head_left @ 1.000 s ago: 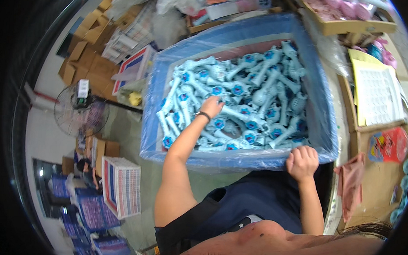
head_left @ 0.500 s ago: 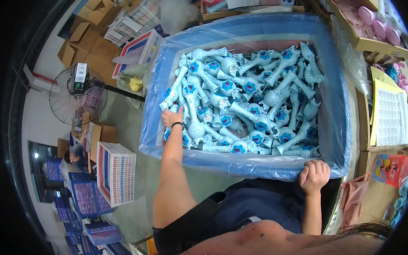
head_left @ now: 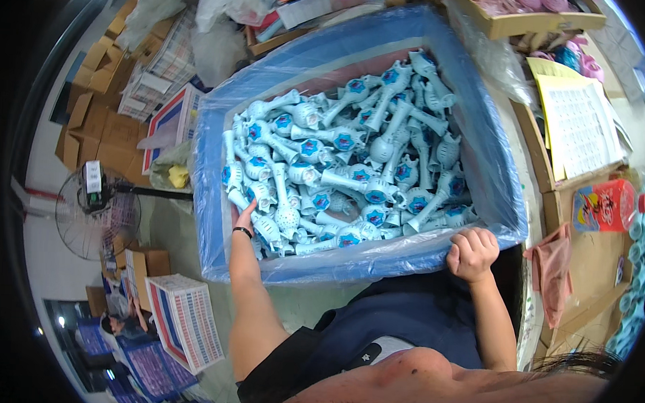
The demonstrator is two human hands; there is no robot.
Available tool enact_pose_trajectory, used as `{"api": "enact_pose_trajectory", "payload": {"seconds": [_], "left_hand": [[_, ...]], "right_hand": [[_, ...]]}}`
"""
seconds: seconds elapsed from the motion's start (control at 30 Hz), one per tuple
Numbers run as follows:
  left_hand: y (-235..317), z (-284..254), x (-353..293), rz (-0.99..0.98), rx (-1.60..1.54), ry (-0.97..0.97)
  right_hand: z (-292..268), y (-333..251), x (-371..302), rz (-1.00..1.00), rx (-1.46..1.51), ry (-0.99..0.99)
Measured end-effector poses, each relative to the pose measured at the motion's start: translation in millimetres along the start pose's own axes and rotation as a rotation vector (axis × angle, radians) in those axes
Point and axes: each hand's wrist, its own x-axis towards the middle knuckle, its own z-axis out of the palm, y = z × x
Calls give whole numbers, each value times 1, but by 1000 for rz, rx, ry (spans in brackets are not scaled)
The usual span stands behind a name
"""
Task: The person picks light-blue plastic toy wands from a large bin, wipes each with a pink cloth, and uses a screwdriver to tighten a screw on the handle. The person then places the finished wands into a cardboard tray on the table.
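A large blue box (head_left: pixel 505 162), lined with clear plastic film, holds a heap of light-blue plastic wand-shaped toys (head_left: pixel 286 216). Each has a rounded, slotted head, a flared handle and a dark-blue star-shaped patch with red. My left hand (head_left: pixel 244 219), with a dark band at the wrist, reaches inside the near left corner. Its thumb and fingers are spread against the toys at the heap's left edge, the fingertips partly hidden. At the near right, my right hand (head_left: pixel 473 254) is closed over the box's rim and its film.
To the right, a bench carries printed sheets (head_left: pixel 577 121), a red package (head_left: pixel 603 205), a pink cloth (head_left: pixel 553 277) and more light-blue parts. A standing fan (head_left: pixel 98 211) is at the left, near cartons (head_left: pixel 108 126) and a striped box (head_left: pixel 187 321). Another person (head_left: pixel 126 322) works farther off.
The view has turned, so the box appears tilted and farther left. My left hand has slid nearer along the heap's left edge, and toys there have shifted. My right hand keeps its hold.
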Motion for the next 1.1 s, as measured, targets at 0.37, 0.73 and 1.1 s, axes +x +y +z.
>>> {"api": "enact_pose_trajectory", "payload": {"seconds": [0.37, 0.73, 1.1], "left_hand": [[22, 55, -33, -30, -10, -182], [-7, 314, -124, -152, 250, -639], [1, 215, -60, 510, 938, -275]], "right_hand": [[-3, -1, -1, 14, 12, 35], [-4, -2, -6, -10, -17, -36], [0, -1, -10, -18, -47, -48]]}}
